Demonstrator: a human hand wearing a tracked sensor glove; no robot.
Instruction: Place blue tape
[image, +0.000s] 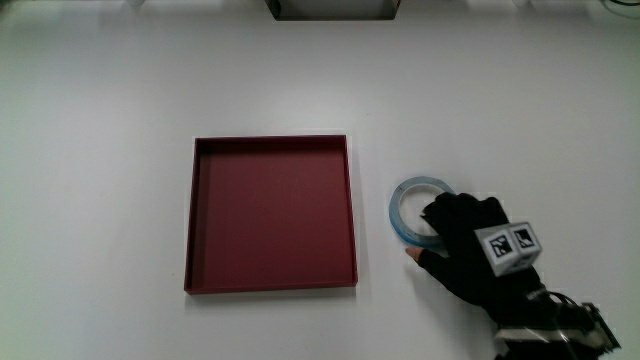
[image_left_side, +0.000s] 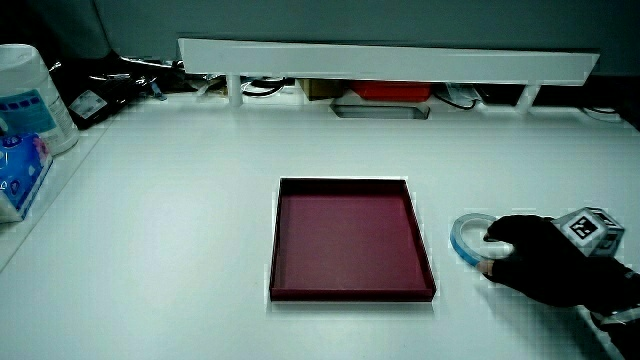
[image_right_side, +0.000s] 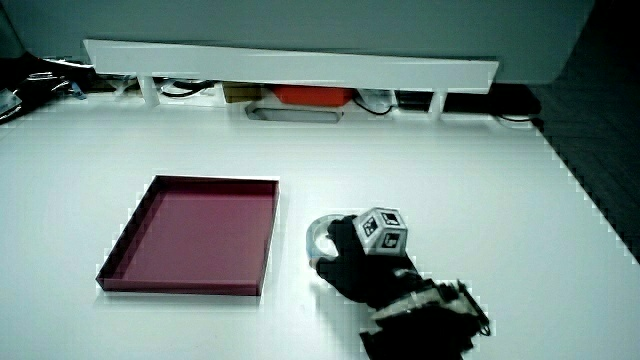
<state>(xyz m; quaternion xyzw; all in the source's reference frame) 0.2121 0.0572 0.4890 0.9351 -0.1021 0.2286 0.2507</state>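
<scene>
A blue tape ring (image: 396, 212) lies flat on the white table beside a shallow dark red tray (image: 270, 141); the two stand a short gap apart. The gloved hand (image: 436, 236) rests on the part of the ring nearer the person, its fingers curled over the rim and the thumb tip at the ring's outer edge. Both side views show the same: the tape (image_left_side: 461, 233) (image_right_side: 317, 233) pokes out from under the hand (image_left_side: 500, 252) (image_right_side: 340, 256) next to the tray (image_left_side: 345, 182) (image_right_side: 215, 181). Nothing is in the tray.
A low white partition (image_left_side: 390, 60) runs along the table's edge farthest from the person, with a red object (image_left_side: 392, 91) and a grey tray (image_left_side: 380, 110) under it. In a side view, a white container (image_left_side: 30, 95) and a blue packet (image_left_side: 15, 170) stand at the table's edge.
</scene>
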